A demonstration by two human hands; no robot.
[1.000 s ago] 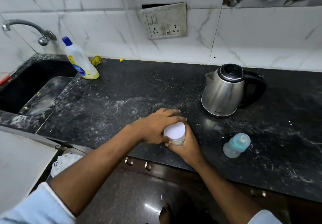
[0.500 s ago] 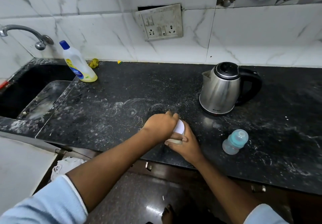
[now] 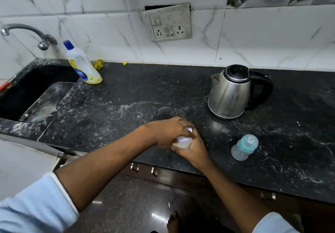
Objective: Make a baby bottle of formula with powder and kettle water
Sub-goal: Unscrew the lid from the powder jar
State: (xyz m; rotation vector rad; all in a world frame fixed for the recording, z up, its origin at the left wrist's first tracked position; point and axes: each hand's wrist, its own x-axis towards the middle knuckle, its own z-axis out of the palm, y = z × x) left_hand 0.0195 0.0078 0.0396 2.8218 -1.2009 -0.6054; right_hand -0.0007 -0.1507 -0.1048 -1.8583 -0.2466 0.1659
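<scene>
A small clear jar (image 3: 182, 144) with pale powder and a white lid (image 3: 184, 138) stands near the front edge of the black counter (image 3: 126, 95). My right hand (image 3: 194, 150) grips the jar's body from the right. My left hand (image 3: 169, 131) curls over the lid from the left and above, hiding most of it. A baby bottle (image 3: 243, 147) with a blue teat cap lies tilted on the counter to the right, untouched. The steel kettle (image 3: 230, 93) with a black handle stands behind, lid closed.
A sink (image 3: 27, 91) with a tap (image 3: 27, 31) is at the left. A dish-soap bottle (image 3: 82, 66) stands at the sink's back corner. A wall socket panel (image 3: 168, 23) is above the counter. Cabinet handles (image 3: 143, 169) run below the counter edge.
My left hand has turned over the lid, covering more of it than a second ago. The jar stays in the same place between both hands.
</scene>
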